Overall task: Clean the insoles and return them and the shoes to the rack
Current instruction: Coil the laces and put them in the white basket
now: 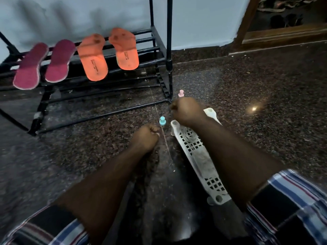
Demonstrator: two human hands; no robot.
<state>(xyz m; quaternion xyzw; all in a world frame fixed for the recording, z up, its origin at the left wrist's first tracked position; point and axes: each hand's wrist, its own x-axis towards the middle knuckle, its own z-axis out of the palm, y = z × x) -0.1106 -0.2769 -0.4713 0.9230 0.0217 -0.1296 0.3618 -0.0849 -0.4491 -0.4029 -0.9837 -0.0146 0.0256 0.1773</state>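
Two maroon insoles (31, 68) (59, 61) and two orange insoles (92, 57) (124, 48) lie side by side across the bars of a black metal shoe rack (159, 45). No shoes show on the rack. My left hand (146, 137) is curled into a fist just above the floor, right behind a small blue-capped bottle (162, 121). My right hand (187, 112) is also a fist, over the far end of a white perforated plastic basket (196, 152). A pink-capped bottle (181, 93) pokes up just beyond its knuckles, its body hidden. Nothing shows inside either fist.
The floor is dark speckled stone (265, 76). The rack's right corner post (169, 50) stands close in front of my right hand. A wooden door frame (283, 34) is at the back right. My checked sleeves fill the bottom corners.
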